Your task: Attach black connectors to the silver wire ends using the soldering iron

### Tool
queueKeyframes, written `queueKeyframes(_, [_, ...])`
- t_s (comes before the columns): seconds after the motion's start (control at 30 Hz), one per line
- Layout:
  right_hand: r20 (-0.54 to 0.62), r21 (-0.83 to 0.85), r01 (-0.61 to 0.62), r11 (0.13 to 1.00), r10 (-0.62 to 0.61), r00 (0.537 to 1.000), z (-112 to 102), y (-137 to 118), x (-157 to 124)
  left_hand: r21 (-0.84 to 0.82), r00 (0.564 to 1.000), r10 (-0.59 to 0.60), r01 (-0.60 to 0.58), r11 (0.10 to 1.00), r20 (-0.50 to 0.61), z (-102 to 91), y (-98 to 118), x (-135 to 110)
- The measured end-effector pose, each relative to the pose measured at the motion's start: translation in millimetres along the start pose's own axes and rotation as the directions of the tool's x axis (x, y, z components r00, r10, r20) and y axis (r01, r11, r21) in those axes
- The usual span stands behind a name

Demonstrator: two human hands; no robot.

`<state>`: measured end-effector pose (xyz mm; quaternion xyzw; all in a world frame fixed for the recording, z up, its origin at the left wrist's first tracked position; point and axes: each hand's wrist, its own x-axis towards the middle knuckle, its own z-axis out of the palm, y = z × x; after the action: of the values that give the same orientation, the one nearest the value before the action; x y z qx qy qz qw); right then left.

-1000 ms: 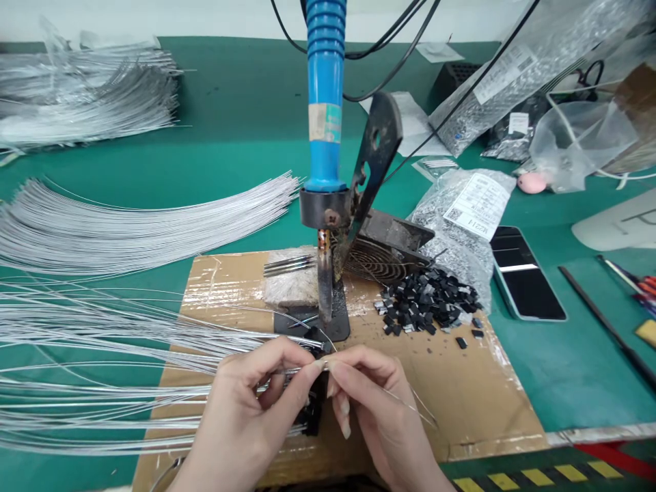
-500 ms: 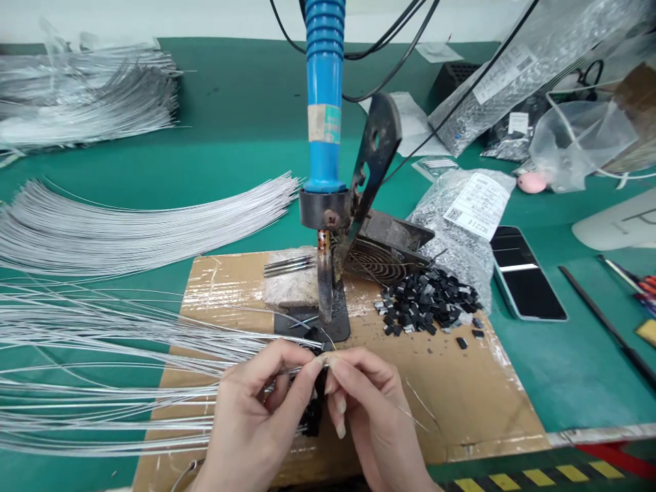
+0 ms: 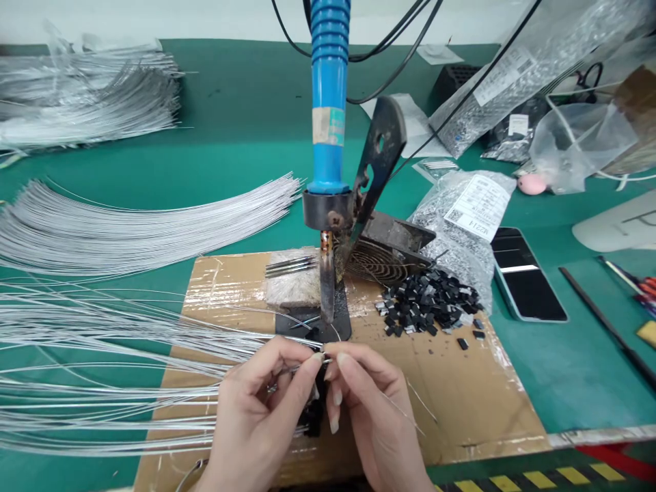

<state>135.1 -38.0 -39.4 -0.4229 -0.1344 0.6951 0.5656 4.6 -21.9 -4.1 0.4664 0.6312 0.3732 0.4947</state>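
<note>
In the head view, my left hand [image 3: 264, 410] is closed, thumb and forefinger pinching the end of a thin silvery wire at the middle of the cardboard. My right hand [image 3: 379, 400] meets it there, its thumb and forefinger pinched at the same wire end. Whatever small part lies between the right fingertips is mostly hidden. Long silvery wires [image 3: 215, 333] run in from the left, and black pieces [image 3: 311, 418] show beneath my hands. Just beyond the fingertips, a blue-handled soldering iron [image 3: 329, 89] hangs tip down in a metal holder [image 3: 379, 154].
Under my hands lies a cardboard sheet [image 3: 476, 410]. On it are a heap of small black pieces [image 3: 430, 301] and a pale sponge-like block [image 3: 292, 290]. A curved wire bundle [image 3: 154, 229] rests at left. Right are a phone [image 3: 530, 273] and a dark rod [image 3: 605, 321].
My right thumb has drawn slightly back to the right from the left fingertips, so a small gap with the wire end shows. The view has shifted slightly.
</note>
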Motion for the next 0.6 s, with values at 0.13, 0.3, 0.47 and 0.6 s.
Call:
queueKeyframes(0.13, [-0.027,-0.08,0.009,0.997,-0.011,1.0,1.2,-4.4,-0.8,0.006,0.999,0.03,-0.03,1.0,-0.029,-1.0,-0.6,1.5])
queueKeyframes(0.3, [-0.021,-0.131,0.001,0.991,-0.004,1.0,2.2,-3.5,-0.5,0.011,0.998,0.058,-0.057,0.998,-0.029,-2.1,-2.6,1.5])
queueKeyframes(0.47, [-0.032,-0.126,-0.024,0.992,0.02,0.999,3.5,-4.6,-1.3,0.042,0.996,0.088,-0.087,0.995,-0.022,-4.3,-4.0,0.6])
queueKeyframes(0.6, [-0.035,-0.125,-0.03,0.992,0.026,0.999,3.1,-6.3,-2.1,0.072,0.994,0.11,-0.109,0.991,-0.016,-4.4,-3.7,0.3])
